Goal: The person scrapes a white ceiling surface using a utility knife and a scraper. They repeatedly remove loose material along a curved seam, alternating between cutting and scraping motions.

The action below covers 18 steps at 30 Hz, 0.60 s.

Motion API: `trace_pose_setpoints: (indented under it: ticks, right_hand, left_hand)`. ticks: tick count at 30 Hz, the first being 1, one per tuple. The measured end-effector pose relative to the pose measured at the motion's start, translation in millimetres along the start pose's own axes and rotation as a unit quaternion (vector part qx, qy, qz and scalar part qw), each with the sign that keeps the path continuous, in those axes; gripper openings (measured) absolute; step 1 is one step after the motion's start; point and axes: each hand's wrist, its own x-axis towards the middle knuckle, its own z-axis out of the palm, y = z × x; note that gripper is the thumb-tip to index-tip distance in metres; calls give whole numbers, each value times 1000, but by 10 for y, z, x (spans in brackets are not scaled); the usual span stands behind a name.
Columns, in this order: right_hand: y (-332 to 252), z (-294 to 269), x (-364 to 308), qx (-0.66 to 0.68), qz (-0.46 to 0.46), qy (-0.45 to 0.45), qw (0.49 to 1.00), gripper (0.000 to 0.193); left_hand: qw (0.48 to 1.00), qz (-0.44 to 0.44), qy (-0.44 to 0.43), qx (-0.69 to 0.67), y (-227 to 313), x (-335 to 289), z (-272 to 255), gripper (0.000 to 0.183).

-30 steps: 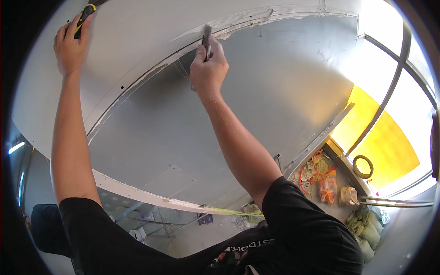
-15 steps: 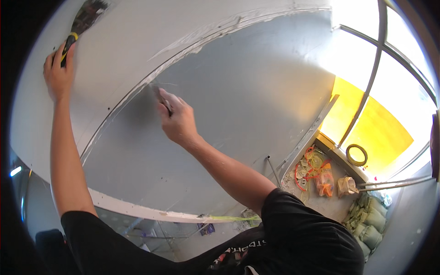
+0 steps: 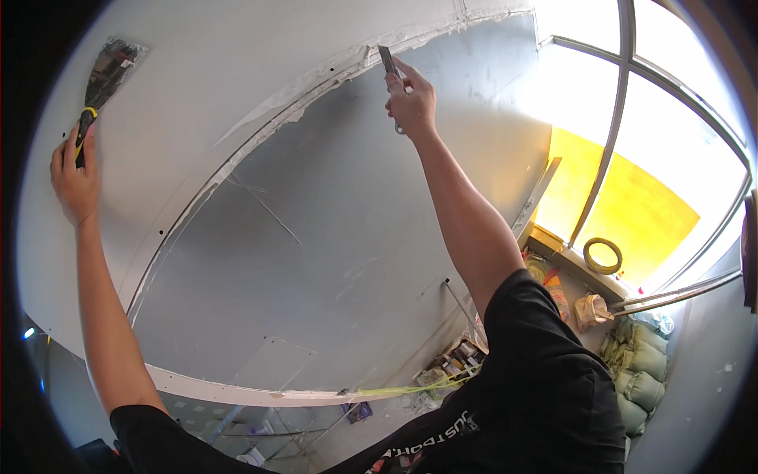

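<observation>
Where white filler (image 3: 430,33) edges grey panel (image 3: 339,197), bright window (image 3: 671,130)

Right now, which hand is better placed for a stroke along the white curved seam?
Probably the right hand: it holds a narrow tool whose tip is close to the white curved seam. The left hand holds a wide putty knife farther left, away from this seam.

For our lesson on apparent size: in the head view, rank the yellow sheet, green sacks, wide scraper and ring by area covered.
1. Yellow sheet
2. Green sacks, together
3. Wide scraper
4. Ring
The scraper looks nearer, so real sizes may differ.
</observation>
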Motion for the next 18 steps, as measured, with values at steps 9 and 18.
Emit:
trace_pose_setpoints:
  ticks: [9, 18]
  right_hand:
    - [537, 386, 383, 32, -32, 70, 996, 35]
    - [635, 525, 570, -8, -81, 139, 987, 38]
  left_hand:
    - [997, 68, 2, 23, -441, 8, 142, 32]
    - [996, 78, 2, 50, -411, 14, 131, 32]
